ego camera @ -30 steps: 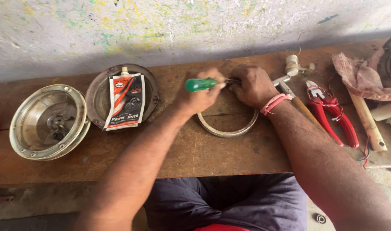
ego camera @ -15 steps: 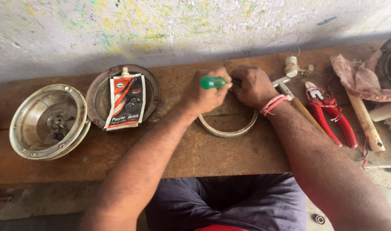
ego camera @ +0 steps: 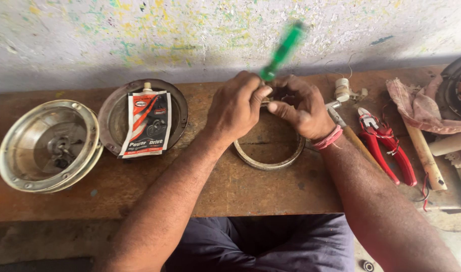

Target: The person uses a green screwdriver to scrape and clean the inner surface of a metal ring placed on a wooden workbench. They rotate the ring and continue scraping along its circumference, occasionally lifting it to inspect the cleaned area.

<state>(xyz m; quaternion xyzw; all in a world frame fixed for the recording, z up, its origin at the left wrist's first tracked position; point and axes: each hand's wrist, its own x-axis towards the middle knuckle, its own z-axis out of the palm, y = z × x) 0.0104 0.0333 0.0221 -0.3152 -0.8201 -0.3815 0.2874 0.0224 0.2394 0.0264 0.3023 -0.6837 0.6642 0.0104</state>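
- The left hand (ego camera: 238,108) is closed around the lower part of a green-handled screwdriver (ego camera: 282,50); the handle stands up and leans to the far right, blurred in the picture, and its tip goes down between the two hands where I cannot see it.
- The right hand (ego camera: 300,108) is curled with fingers together on a small part at the far edge of the metal ring (ego camera: 268,161); what exactly it pinches is hidden by the fingers.
- The screwdriver looks light and stiff; its plastic handle seems smooth, so I judge that a full fist low on the handle, as now, gives the best control.
- The metal ring lies flat on the wooden bench (ego camera: 140,186), just near of both hands; it seems thin, rigid and rather light, and it could slide on the wood, so it is better held at the rim.
- To the left stand a dark round dish (ego camera: 112,118) with a flat sachet (ego camera: 146,123) lying in it, and further left a shiny metal bowl-shaped housing (ego camera: 19,146).
- To the right lie red-handled pliers (ego camera: 386,143), a wooden handle (ego camera: 426,153) and a pinkish rag (ego camera: 417,108); they are apart from the hands.
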